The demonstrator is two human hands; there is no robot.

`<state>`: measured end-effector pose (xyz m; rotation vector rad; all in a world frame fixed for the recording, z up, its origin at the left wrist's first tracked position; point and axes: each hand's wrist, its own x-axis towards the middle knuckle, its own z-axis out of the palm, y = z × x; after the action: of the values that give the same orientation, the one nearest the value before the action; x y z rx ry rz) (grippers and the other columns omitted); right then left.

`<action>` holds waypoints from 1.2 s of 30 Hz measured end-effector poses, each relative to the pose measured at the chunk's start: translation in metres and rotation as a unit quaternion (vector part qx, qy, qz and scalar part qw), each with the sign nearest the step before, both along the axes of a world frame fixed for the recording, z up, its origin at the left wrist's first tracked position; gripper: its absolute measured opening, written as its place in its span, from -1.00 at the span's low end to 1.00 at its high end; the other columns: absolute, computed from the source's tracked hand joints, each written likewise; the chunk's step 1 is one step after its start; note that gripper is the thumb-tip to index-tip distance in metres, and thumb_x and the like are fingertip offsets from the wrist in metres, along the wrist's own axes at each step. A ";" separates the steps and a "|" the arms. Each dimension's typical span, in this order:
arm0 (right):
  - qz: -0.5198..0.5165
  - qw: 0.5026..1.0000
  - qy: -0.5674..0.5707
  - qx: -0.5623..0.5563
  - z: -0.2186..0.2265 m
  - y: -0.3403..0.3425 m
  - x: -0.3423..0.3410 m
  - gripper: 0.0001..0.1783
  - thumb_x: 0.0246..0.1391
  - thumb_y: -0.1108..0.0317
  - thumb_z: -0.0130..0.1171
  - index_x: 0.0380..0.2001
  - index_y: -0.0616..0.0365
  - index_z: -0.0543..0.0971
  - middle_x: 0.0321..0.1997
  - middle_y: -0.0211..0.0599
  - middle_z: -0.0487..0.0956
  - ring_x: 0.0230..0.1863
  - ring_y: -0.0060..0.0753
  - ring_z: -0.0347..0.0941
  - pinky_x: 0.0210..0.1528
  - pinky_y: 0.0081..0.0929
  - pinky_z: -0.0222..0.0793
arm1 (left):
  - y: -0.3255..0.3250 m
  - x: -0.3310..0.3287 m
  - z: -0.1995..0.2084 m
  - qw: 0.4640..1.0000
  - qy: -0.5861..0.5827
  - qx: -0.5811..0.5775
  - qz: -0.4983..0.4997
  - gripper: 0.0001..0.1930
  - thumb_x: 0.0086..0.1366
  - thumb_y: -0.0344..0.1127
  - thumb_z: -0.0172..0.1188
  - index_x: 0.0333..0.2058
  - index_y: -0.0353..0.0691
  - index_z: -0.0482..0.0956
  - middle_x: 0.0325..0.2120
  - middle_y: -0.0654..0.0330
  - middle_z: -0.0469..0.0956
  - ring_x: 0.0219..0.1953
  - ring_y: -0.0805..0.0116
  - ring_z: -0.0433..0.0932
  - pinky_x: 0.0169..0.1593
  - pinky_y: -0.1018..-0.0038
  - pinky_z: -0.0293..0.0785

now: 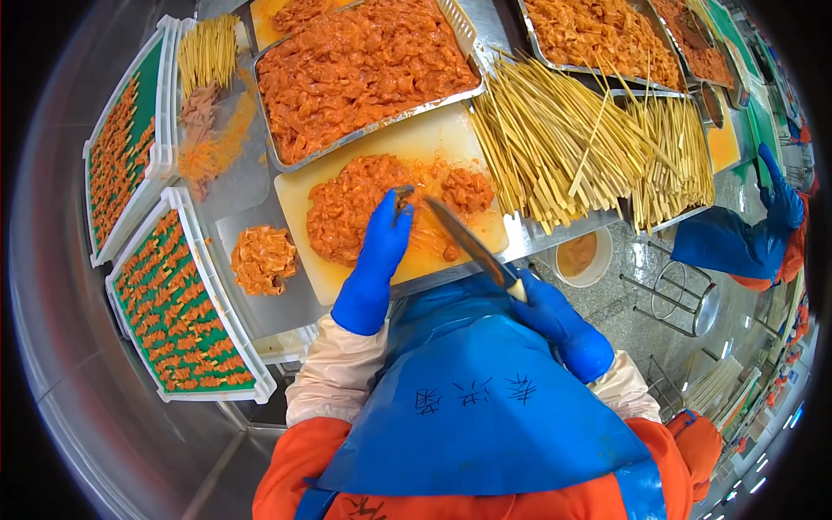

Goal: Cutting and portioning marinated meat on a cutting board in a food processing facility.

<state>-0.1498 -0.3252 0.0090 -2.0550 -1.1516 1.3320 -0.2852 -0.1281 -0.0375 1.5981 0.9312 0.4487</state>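
My right hand [555, 319], in a blue glove, grips a knife [468, 239] by its pale handle. The long blade points up and left over the cutting board [322, 279]. Also gloved in blue, my left hand [380, 256] is at the right edge of a large pile of red marinated meat [347, 206]. Its fingers are drawn together, with something dark at the tips; whether a scrap of meat is between them I cannot make out. The knife tip is close to these fingertips. A smaller meat heap [466, 190] lies on the board's right side.
A deep tray of marinated meat [368, 74] stands behind the board. Bamboo skewers [559, 139] are heaped at the right. White-rimmed trays of skewered meat [182, 303] stand at the left, near a separate meat heap [263, 259]. A bucket [592, 269] and a stool [685, 299] are on the floor.
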 end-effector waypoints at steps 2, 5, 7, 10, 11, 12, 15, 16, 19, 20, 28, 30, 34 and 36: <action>0.043 0.998 -0.010 -0.036 0.001 -0.003 0.001 -0.67 -0.27 0.28 -0.08 -0.38 0.17 0.16 -0.57 0.05 0.33 -0.49 0.00 0.26 -0.52 -0.26 0.14 | 0.002 -0.005 0.007 1.000 0.011 -0.002 -0.002 -0.78 0.02 -0.43 -0.19 -0.30 -0.30 0.28 -0.34 0.19 0.30 -0.26 0.47 0.24 -0.19 0.60 0.13; 0.076 0.994 -0.059 -0.048 -0.008 0.001 0.002 -0.66 -0.27 0.27 -0.08 -0.37 0.16 0.17 -0.56 0.03 0.33 -0.50 0.00 0.26 -0.52 -0.27 0.14 | 0.002 -0.007 0.012 0.999 -0.013 0.029 0.031 -0.76 0.02 -0.46 -0.22 -0.27 -0.31 0.27 -0.35 0.19 0.31 -0.28 0.46 0.26 -0.20 0.61 0.15; 0.001 0.995 -0.080 -0.060 -0.015 0.010 0.003 -0.67 -0.27 0.27 -0.08 -0.38 0.17 0.17 -0.56 0.02 0.33 -0.51 -0.01 0.27 -0.53 -0.27 0.14 | -0.003 -0.002 0.018 0.991 -0.060 -0.121 0.018 -0.75 0.02 -0.47 -0.22 -0.27 -0.32 0.26 -0.37 0.17 0.31 -0.29 0.45 0.27 -0.21 0.60 0.17; -0.048 0.996 -0.080 -0.012 -0.021 0.024 0.004 -0.66 -0.26 0.25 -0.08 -0.38 0.18 0.17 -0.56 0.01 0.33 -0.52 -0.03 0.27 -0.53 -0.30 0.15 | -0.016 0.010 0.003 0.951 -0.064 -0.294 -0.063 -0.74 -0.01 -0.46 -0.15 -0.27 -0.31 0.26 -0.36 0.13 0.30 -0.31 0.42 0.29 -0.24 0.59 0.21; -0.045 0.996 -0.079 -0.010 -0.020 0.025 0.002 -0.66 -0.26 0.25 -0.08 -0.38 0.18 0.17 -0.56 0.01 0.33 -0.52 -0.03 0.27 -0.53 -0.30 0.15 | -0.022 0.012 -0.012 0.952 -0.064 -0.293 -0.060 -0.74 -0.01 -0.46 -0.15 -0.27 -0.31 0.26 -0.36 0.13 0.30 -0.31 0.42 0.29 -0.24 0.59 0.21; -0.075 0.997 -0.034 -0.007 -0.018 0.026 0.002 -0.66 -0.25 0.25 -0.08 -0.37 0.18 0.17 -0.57 0.01 0.33 -0.51 -0.04 0.27 -0.53 -0.32 0.15 | -0.028 0.015 -0.027 0.996 -0.018 -0.045 -0.081 -0.71 -0.05 -0.43 -0.09 -0.27 -0.31 0.26 -0.36 0.11 0.29 -0.33 0.38 0.29 -0.27 0.56 0.23; -0.117 0.993 0.025 -0.013 -0.011 0.024 0.005 -0.65 -0.25 0.24 -0.08 -0.37 0.19 0.18 -0.56 0.02 0.33 -0.50 -0.04 0.27 -0.51 -0.35 0.15 | -0.026 0.022 -0.019 0.950 0.074 0.295 -0.072 -0.65 -0.12 -0.38 0.02 -0.28 -0.30 0.25 -0.38 0.08 0.27 -0.37 0.30 0.30 -0.34 0.51 0.26; -0.125 0.991 0.041 -0.021 -0.009 0.022 0.005 -0.64 -0.25 0.23 -0.08 -0.37 0.20 0.18 -0.56 0.02 0.33 -0.49 -0.04 0.28 -0.49 -0.36 0.15 | -0.025 0.023 -0.011 0.915 0.121 0.382 -0.043 -0.62 -0.16 -0.34 0.07 -0.30 -0.29 0.25 -0.39 0.08 0.26 -0.40 0.26 0.30 -0.38 0.48 0.27; -0.134 0.991 0.020 0.018 -0.018 0.013 0.002 -0.69 -0.25 0.32 -0.07 -0.35 0.13 0.19 -0.73 -0.25 0.29 -0.80 -0.53 0.23 -0.78 -0.64 0.13 | -0.029 0.011 -0.007 0.953 0.144 0.268 -0.009 -0.63 -0.19 -0.31 0.09 -0.34 -0.26 0.25 -0.47 0.07 0.28 -0.42 0.21 0.30 -0.39 0.43 0.25; -0.133 0.991 0.021 0.019 -0.018 0.013 0.000 -0.69 -0.25 0.32 -0.07 -0.35 0.13 0.19 -0.73 -0.25 0.29 -0.80 -0.53 0.23 -0.78 -0.64 0.13 | -0.033 0.009 -0.008 0.952 0.146 0.269 -0.008 -0.63 -0.19 -0.31 0.09 -0.34 -0.26 0.25 -0.47 0.07 0.28 -0.42 0.21 0.30 -0.39 0.43 0.25; -0.121 0.993 0.013 0.011 -0.019 0.011 -0.004 -0.68 -0.26 0.33 -0.06 -0.35 0.13 0.20 -0.72 -0.24 0.30 -0.80 -0.53 0.23 -0.78 -0.63 0.13 | -0.026 0.004 -0.036 0.939 0.159 0.291 -0.090 -0.68 -0.18 -0.41 0.03 -0.33 -0.23 0.29 -0.46 0.06 0.33 -0.39 0.19 0.32 -0.32 0.45 0.25; -0.122 0.992 0.015 0.015 -0.018 0.011 -0.004 -0.68 -0.26 0.33 -0.06 -0.35 0.14 0.20 -0.72 -0.24 0.30 -0.80 -0.53 0.24 -0.78 -0.63 0.13 | -0.024 0.008 -0.030 0.938 0.123 0.307 -0.102 -0.64 -0.18 -0.43 0.03 -0.29 -0.23 0.27 -0.43 0.07 0.33 -0.36 0.19 0.32 -0.29 0.46 0.25; -0.128 0.992 0.014 -0.001 -0.015 0.010 -0.002 -0.70 -0.26 0.36 -0.07 -0.36 0.16 0.21 -0.72 -0.28 0.30 -0.80 -0.57 0.22 -0.80 -0.67 0.12 | -0.023 0.006 -0.021 0.990 0.034 0.126 -0.048 -0.56 -0.16 -0.42 0.02 -0.20 -0.26 0.19 -0.30 0.05 0.26 -0.24 0.18 0.25 -0.19 0.45 0.18; -0.158 0.987 0.029 0.017 -0.012 0.010 -0.002 -0.70 -0.25 0.37 -0.08 -0.35 0.15 0.20 -0.72 -0.31 0.30 -0.80 -0.59 0.20 -0.81 -0.68 0.11 | -0.028 0.005 -0.014 0.968 0.080 0.234 -0.045 -0.53 -0.15 -0.36 0.02 -0.18 -0.27 0.15 -0.24 0.04 0.21 -0.18 0.17 0.19 -0.15 0.42 0.13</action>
<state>-0.1523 -0.3147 -0.0029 -2.0568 -0.7775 1.1986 -0.2799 -0.1557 -0.0512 2.1225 0.9116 0.5069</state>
